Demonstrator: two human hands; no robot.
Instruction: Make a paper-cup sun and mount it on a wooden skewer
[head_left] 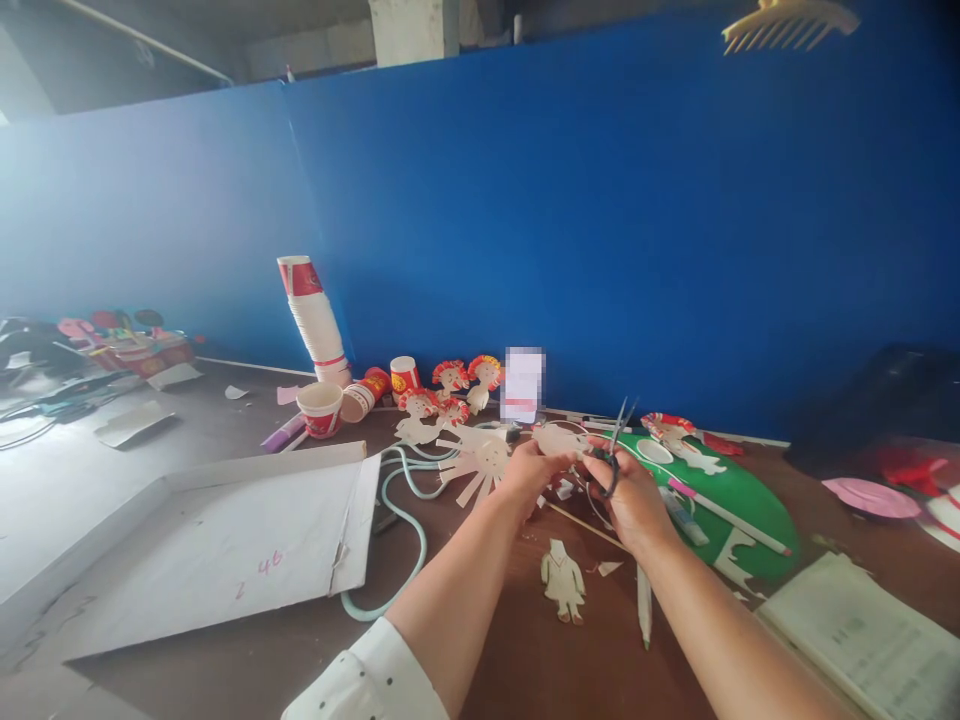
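My left hand [531, 468] pinches a white paper piece [556, 439] above the table's far middle. Close beside it, my right hand [630, 500] has its fingers around dark-handled scissors [612, 462], whose blades point upward and stand slightly apart. The fingers of both hands also meet near the paper's right end. To the left of my hands rests a cup bottom with cut strips fanned out [487, 462]. A small figure cut from paper [562, 582] lies flat below my hands, near some paper scraps [609, 568].
Paper cups stand in a tall stack [315, 320] by the blue partition [525, 200]. A white box lid [225, 560] takes up the left. On the right are a green round sheet [742, 500], a pink-capped marker [731, 518] and a notebook [862, 630]. A pale cord [420, 530] curls mid-table.
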